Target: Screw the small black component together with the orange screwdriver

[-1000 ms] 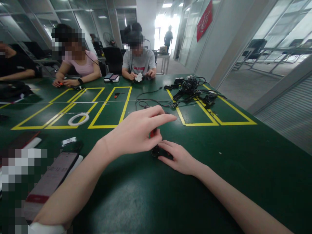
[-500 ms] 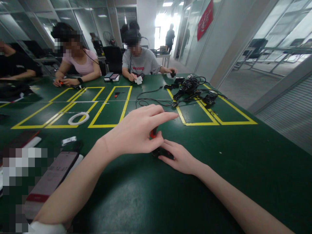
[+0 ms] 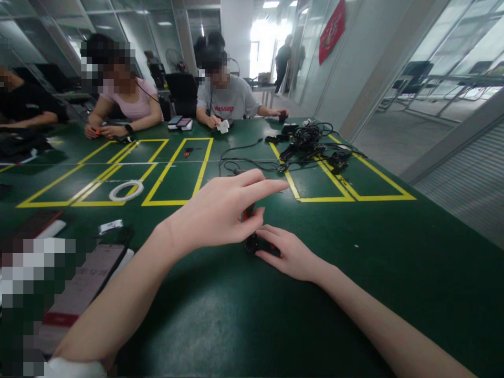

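My left hand (image 3: 226, 210) is closed around a small upright red-and-black tool handle (image 3: 247, 214), its index finger stretched out to the right. Most of the handle is hidden by the fingers, so its exact kind does not show. Just below is a small black part with a rounded end (image 3: 251, 243), low over the green table (image 3: 212, 315). My right hand (image 3: 289, 252) grips this black part from the right with thumb and fingertips. The two hands nearly touch, and the spot where tool and part meet is mostly covered.
Yellow tape (image 3: 169, 202) marks rectangles on the table. A white ring (image 3: 126, 190), a phone-like device (image 3: 84, 283) and a small white packet (image 3: 111, 226) lie left. Tangled black cables (image 3: 307, 137) lie at the back right. Co-workers (image 3: 228, 97) sit across, handling small items.
Both hands stay almost in place. The black part's rounded end shows slightly more clearly under my left hand. A standing person in the background has shifted right.
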Available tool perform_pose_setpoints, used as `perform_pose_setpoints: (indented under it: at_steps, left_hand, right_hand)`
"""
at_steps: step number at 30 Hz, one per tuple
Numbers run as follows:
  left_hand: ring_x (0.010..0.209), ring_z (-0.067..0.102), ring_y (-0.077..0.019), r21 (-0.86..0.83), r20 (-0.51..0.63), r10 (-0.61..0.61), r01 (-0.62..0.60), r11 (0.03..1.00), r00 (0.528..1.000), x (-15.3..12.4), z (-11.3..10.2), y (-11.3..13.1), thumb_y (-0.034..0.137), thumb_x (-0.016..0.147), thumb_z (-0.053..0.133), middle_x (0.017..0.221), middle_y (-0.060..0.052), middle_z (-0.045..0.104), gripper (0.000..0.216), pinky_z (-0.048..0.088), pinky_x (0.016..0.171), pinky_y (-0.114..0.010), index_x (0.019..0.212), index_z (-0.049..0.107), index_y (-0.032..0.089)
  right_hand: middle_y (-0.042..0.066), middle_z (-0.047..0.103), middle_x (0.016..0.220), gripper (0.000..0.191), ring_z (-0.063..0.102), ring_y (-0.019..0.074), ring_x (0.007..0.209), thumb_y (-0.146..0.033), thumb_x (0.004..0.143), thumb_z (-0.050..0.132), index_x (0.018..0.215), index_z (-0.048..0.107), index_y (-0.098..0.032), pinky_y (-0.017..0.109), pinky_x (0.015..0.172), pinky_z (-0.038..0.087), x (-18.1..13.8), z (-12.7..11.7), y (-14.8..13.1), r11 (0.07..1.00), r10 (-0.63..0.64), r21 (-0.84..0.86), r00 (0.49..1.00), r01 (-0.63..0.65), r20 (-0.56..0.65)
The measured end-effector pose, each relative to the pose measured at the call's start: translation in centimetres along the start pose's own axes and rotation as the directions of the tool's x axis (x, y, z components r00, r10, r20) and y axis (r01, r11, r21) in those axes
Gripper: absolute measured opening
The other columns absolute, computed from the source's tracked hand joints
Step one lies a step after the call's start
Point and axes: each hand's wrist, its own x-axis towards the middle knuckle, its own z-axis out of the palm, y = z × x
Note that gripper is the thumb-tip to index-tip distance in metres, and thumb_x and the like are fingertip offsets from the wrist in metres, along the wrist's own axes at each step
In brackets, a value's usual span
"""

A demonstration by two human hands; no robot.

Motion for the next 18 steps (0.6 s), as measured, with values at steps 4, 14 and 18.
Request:
perform_pose_setpoints:
  at_steps: [4,14,18]
  left_hand:
    - [0.094,0.066,-0.0164,0.005,-0.003,0.021,-0.021,1.0,1.0,0.02,-0.01,-0.05,0.011,0.092,0.051,0.112,-0.008,0.068,0.049,0.051,0.078,-0.024,0.14,0.061,0.019]
    - [0.088,0.066,-0.0157,0.026,0.004,0.012,-0.012,1.0,1.0,0.09,-0.05,0.02,0.011,0.093,0.05,0.108,-0.007,0.068,0.049,0.05,0.075,-0.024,0.14,0.061,0.019]
    - [0.091,0.066,-0.0169,0.036,-0.003,0.014,-0.014,0.999,1.0,0.11,-0.02,0.02,0.013,0.093,0.051,0.109,-0.007,0.068,0.048,0.052,0.077,-0.025,0.139,0.061,0.019]
  right_hand:
    - [0.015,0.071,0.122,0.031,0.071,0.0295,0.109,-0.021,0.097,0.066,0.128,0.061,-0.016,0.046,0.093,0.06,-0.02,0.0,0.02,1.0,0.002,-0.003,1.0,-0.002,-0.004]
    - [0.016,0.071,0.125,0.032,0.07,0.029,0.109,-0.022,0.098,0.064,0.129,0.06,-0.017,0.046,0.094,0.06,-0.05,0.01,-0.01,1.0,-0.01,0.006,1.0,0.01,-0.009]
    - [0.015,0.071,0.122,0.031,0.071,0.0288,0.109,-0.023,0.098,0.064,0.128,0.061,-0.018,0.046,0.093,0.06,-0.01,0.0,-0.03,1.0,-0.008,0.008,1.0,0.008,-0.013]
